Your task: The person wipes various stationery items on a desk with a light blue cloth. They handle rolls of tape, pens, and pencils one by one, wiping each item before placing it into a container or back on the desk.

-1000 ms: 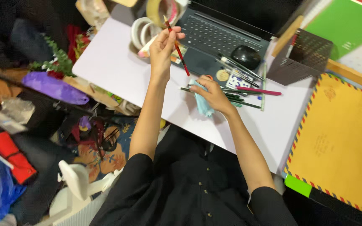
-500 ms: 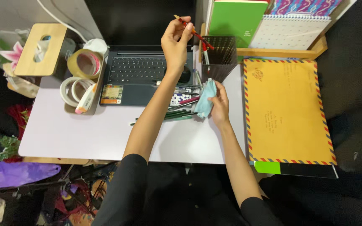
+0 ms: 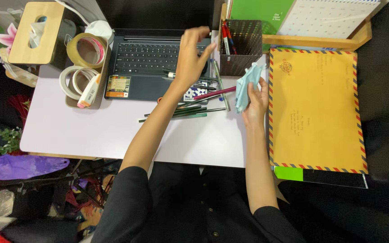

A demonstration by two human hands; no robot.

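Two hands apart: left [image 3: 190, 56] empty over pens [image 3: 190, 110]; right [image 3: 257, 96] gripping cloth [image 3: 245, 87]. Pick single pens, wipe fully.

A large yellow envelope [image 3: 316, 108] with a red-and-blue striped border is seen lying flat at the right of the white desk [image 3: 91, 135], its lower edge overhanging a bright green sheet [image 3: 289, 173]. On the laptop's [image 3: 151, 63] palm rest, a small rectangular sticker [image 3: 117, 86] in orange and dark tones is spotted at the left, and a white-and-dark patterned label [image 3: 196, 93] is partly covered near the middle. The laptop's screen is cut off at the top edge, dark.
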